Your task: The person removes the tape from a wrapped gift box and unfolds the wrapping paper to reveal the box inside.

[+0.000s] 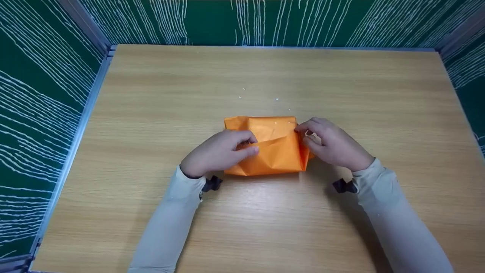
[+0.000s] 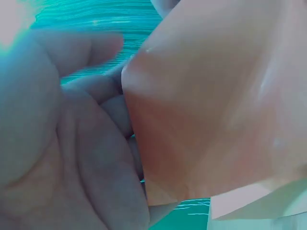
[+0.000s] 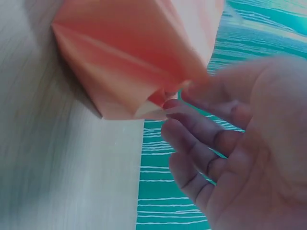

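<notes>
An orange paper packet (image 1: pixel 278 161), creased and boxy, lies at the middle of the table with a broad flap folded across its front. On its left side my left hand (image 1: pixel 223 149) holds the flap's upper edge, thumb in front and fingers behind. The left wrist view shows those fingers partly hidden behind the orange sheet (image 2: pixel 206 110). At the packet's right end, my right hand (image 1: pixel 329 142) pinches the folded side edge between thumb and forefinger. A small opening with a pale inner side (image 3: pixel 154 98) shows beside those fingertips in the right wrist view. What the paper encloses is hidden.
The wooden table (image 1: pixel 170 91) extends all round the packet. A few tiny white scraps (image 1: pixel 277 99) lie beyond it. Green panels with white streaks (image 1: pixel 38 113) stand along the left, back and right edges. Dark wrist mounts (image 1: pixel 344 186) show at both sleeve cuffs.
</notes>
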A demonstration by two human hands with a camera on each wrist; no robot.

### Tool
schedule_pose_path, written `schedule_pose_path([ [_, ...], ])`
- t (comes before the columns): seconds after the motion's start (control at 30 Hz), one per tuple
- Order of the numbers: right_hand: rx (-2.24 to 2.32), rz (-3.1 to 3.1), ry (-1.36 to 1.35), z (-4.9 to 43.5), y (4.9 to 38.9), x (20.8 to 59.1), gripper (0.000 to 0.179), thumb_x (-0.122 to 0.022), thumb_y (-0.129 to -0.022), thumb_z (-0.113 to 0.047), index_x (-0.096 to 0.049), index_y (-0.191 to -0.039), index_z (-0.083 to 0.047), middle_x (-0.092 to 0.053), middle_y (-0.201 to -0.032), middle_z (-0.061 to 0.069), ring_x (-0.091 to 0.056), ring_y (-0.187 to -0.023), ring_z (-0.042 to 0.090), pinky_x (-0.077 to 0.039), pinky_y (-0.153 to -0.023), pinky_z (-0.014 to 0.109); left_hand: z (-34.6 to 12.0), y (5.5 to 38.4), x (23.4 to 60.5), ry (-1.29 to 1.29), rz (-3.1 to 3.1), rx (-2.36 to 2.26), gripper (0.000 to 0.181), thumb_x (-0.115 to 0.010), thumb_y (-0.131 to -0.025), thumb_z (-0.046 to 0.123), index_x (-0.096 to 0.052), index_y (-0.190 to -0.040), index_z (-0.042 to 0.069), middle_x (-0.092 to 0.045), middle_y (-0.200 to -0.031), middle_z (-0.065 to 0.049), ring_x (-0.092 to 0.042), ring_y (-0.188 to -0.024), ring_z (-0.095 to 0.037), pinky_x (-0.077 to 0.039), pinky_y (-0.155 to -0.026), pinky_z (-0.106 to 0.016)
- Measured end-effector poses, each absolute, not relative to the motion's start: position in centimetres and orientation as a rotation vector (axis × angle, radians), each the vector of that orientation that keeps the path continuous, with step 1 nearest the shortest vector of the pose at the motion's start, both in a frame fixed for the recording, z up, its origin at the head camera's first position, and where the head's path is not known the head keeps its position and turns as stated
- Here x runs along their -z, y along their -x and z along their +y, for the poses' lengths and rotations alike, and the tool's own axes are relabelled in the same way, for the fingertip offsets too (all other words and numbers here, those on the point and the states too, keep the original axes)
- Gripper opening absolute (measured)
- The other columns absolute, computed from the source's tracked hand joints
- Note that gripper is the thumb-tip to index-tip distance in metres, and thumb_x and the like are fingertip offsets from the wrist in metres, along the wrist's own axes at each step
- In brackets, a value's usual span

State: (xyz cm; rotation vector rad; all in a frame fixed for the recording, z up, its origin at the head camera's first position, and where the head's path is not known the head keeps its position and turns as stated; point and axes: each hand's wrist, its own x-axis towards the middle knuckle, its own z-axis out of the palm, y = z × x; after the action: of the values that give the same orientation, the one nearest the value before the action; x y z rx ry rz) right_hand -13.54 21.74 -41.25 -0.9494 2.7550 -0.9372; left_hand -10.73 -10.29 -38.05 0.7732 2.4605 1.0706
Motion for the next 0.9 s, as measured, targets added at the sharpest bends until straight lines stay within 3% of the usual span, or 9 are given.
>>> schedule_pose_path([
  [0.1, 0.921, 2.728, 0.913, 22.0, 13.6, 41.2, 0.031, -0.068, -0.097, -0.009, -0.065, -0.128, -0.004, -0.065, -0.120, 0.010, -0.060, -0.111, 0.030, -0.050, -0.101, 0.053, -10.5, 10.3, 38.1, -0.769, 2.459, -1.036, 0.012, -0.066, -0.102, 0.028, -0.069, -0.102, 0.016, -0.057, -0.082, 0.007, -0.052, -0.076, -0.012, -0.043, -0.075, -0.029],
  [0.2, 0.926, 2.716, 0.894, 22.2, 13.7, 41.3, 0.030, -0.066, -0.099, -0.009, -0.065, -0.129, -0.004, -0.065, -0.119, 0.010, -0.060, -0.110, 0.029, -0.050, -0.099, 0.053, -10.6, 9.9, 38.2, -0.793, 2.440, -1.027, 0.012, -0.064, -0.103, 0.026, -0.070, -0.101, 0.016, -0.058, -0.083, 0.007, -0.053, -0.077, -0.012, -0.044, -0.075, -0.029],
  [0.4, 0.911, 2.780, 1.013, 22.4, 13.9, 41.7, 0.021, -0.064, -0.098, 0.002, -0.069, -0.118, -0.001, -0.067, -0.110, 0.012, -0.061, -0.098, 0.028, -0.052, -0.089, 0.046, -11.1, 8.9, 38.1, -0.819, 2.272, -1.071, 0.026, -0.050, -0.109, 0.026, -0.073, -0.106, 0.014, -0.070, -0.094, 0.002, -0.060, -0.084, -0.014, -0.049, -0.081, -0.030],
  [0.6, 0.857, 2.854, 1.194, 22.3, 13.4, 41.9, 0.013, -0.075, -0.091, -0.003, -0.072, -0.103, -0.005, -0.067, -0.101, 0.007, -0.059, -0.094, 0.027, -0.050, -0.084, 0.044, -12.1, 8.2, 39.0, -0.710, 2.264, -0.853, 0.023, -0.056, -0.104, 0.022, -0.075, -0.100, 0.010, -0.063, -0.084, 0.007, -0.053, -0.073, -0.011, -0.047, -0.075, -0.031],
  [0.7, 0.846, 2.847, 1.272, 22.3, 13.1, 42.0, 0.012, -0.078, -0.088, -0.005, -0.074, -0.099, -0.007, -0.067, -0.099, 0.006, -0.059, -0.094, 0.026, -0.050, -0.084, 0.042, -12.4, 7.7, 39.6, -0.678, 2.296, -0.733, 0.019, -0.063, -0.100, 0.020, -0.078, -0.110, 0.013, -0.070, -0.099, 0.007, -0.060, -0.085, -0.012, -0.050, -0.085, -0.034],
  [0.8, 0.797, 2.852, 1.264, 22.4, 13.0, 42.1, 0.013, -0.079, -0.089, -0.007, -0.075, -0.101, -0.008, -0.067, -0.099, 0.006, -0.058, -0.093, 0.025, -0.050, -0.085, 0.041, -12.3, 7.2, 40.0, -0.694, 2.311, -0.698, 0.030, -0.069, -0.097, 0.019, -0.074, -0.125, 0.012, -0.072, -0.117, 0.000, -0.063, -0.101, -0.020, -0.049, -0.096, -0.039],
  [0.9, 0.753, 2.875, 1.172, 22.3, 13.2, 41.8, 0.018, -0.076, -0.091, -0.007, -0.074, -0.109, -0.005, -0.068, -0.099, 0.008, -0.058, -0.092, 0.026, -0.050, -0.085, 0.043, -11.9, 6.8, 40.1, -0.736, 2.355, -0.654, 0.037, -0.072, -0.095, 0.016, -0.071, -0.132, 0.011, -0.071, -0.120, -0.005, -0.062, -0.101, -0.025, -0.049, -0.097, -0.041],
])
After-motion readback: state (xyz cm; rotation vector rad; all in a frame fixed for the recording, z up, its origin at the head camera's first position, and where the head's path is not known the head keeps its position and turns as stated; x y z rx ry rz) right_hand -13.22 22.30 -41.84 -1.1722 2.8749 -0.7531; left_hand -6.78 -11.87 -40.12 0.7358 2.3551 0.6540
